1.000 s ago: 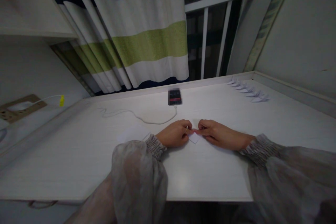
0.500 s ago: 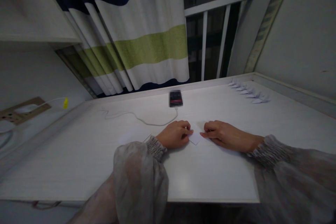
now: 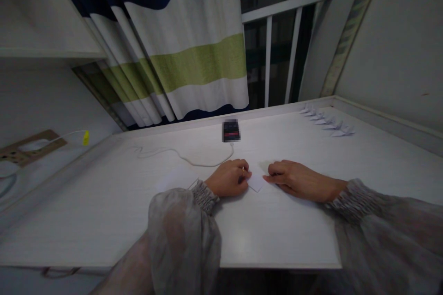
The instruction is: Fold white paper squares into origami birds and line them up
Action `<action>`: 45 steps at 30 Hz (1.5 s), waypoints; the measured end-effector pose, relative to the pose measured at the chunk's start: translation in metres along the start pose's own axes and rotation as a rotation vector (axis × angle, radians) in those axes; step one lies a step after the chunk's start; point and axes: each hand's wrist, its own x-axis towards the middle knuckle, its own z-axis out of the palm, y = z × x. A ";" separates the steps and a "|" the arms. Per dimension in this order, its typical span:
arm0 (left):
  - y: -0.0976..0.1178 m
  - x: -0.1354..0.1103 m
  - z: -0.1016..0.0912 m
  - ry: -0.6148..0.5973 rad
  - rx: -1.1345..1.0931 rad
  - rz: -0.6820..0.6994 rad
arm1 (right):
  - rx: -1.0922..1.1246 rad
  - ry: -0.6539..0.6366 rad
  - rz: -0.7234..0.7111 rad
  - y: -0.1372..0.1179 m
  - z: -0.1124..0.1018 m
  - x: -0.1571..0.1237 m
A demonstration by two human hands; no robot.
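Note:
A small folded white paper (image 3: 255,181) lies on the white desk between my hands, one corner pointing toward me. My left hand (image 3: 229,178) is closed at the paper's left edge, thumb and fingertips pinching it. On the other side my right hand (image 3: 294,179) has curled fingers, with the thumb and fingertips together at the paper's right edge. The undersides of both hands rest on the desk. Part of the paper's edges is hidden beneath the fingertips.
Several folded paper cranes (image 3: 327,120) stand in a row at the back right. A small dark device (image 3: 230,130), blurred out, has a white cable (image 3: 204,165) running left. White paper sheets (image 3: 178,179) lie beside my left sleeve. A curtain (image 3: 197,55) hangs behind the desk.
Both hands stay at the paper in nearly the same pose. The view has shifted very slightly, and a little more of the paper shows beside my left fingertips.

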 end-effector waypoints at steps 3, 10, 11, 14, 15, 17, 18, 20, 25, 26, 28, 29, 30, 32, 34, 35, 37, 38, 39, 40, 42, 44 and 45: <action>-0.001 0.000 -0.001 0.006 -0.062 0.009 | 0.076 -0.018 0.013 -0.002 -0.004 -0.001; -0.009 0.006 0.009 0.044 -0.310 -0.132 | 0.115 0.089 0.067 -0.005 0.000 0.008; -0.009 0.007 0.010 0.050 -0.321 -0.157 | 0.110 0.111 0.071 -0.005 0.002 0.010; -0.004 0.008 0.009 0.066 -0.317 -0.237 | 0.110 0.129 0.049 -0.009 0.004 0.016; -0.002 0.008 0.009 0.065 -0.309 -0.267 | 0.107 0.128 0.041 -0.010 0.004 0.017; 0.001 0.008 0.008 0.053 -0.297 -0.327 | 0.083 0.134 0.022 -0.012 0.003 0.018; 0.002 0.008 0.007 0.048 -0.294 -0.347 | 0.061 0.136 0.008 -0.012 0.003 0.018; 0.003 0.007 0.008 0.051 -0.294 -0.354 | 0.004 0.140 -0.030 -0.013 0.002 0.017; 0.002 0.005 0.009 0.090 -0.331 -0.368 | -0.132 0.135 -0.088 -0.012 0.003 0.014; 0.003 0.005 0.009 0.090 -0.351 -0.382 | -0.156 0.130 -0.088 -0.012 0.003 0.013; 0.003 0.005 0.009 0.086 -0.401 -0.404 | -0.198 0.110 -0.094 -0.012 0.003 0.013; 0.003 0.005 0.010 0.085 -0.432 -0.415 | -0.211 0.094 -0.098 -0.011 0.003 0.012; 0.003 0.005 0.010 0.086 -0.469 -0.429 | -0.217 0.080 -0.100 -0.011 0.004 0.012; 0.002 0.005 0.013 0.109 -0.579 -0.456 | -0.210 0.074 -0.082 -0.010 0.004 0.011; 0.001 0.006 0.015 0.149 -0.761 -0.477 | -0.174 0.103 -0.039 -0.009 0.005 0.009; 0.001 0.006 0.017 0.166 -0.875 -0.483 | -0.143 0.130 -0.013 -0.008 0.005 0.008; 0.001 0.008 0.018 0.190 -1.096 -0.485 | -0.056 0.194 0.034 -0.007 0.005 0.007; 0.002 0.008 0.018 0.210 -1.181 -0.488 | -0.001 0.228 0.052 -0.008 0.005 0.007; 0.003 0.009 0.017 0.242 -1.243 -0.491 | 0.063 0.265 0.074 -0.008 0.005 0.007; 0.004 0.009 0.017 0.279 -1.290 -0.499 | 0.136 0.303 0.098 -0.009 0.004 0.007; 0.007 0.010 0.016 0.349 -1.356 -0.523 | 0.302 0.380 0.178 -0.010 0.002 0.009; 0.009 0.012 0.017 0.407 -1.428 -0.552 | 0.488 0.464 0.313 -0.012 0.001 0.013; 0.010 0.013 0.017 0.433 -1.471 -0.563 | 0.580 0.507 0.393 -0.013 0.002 0.016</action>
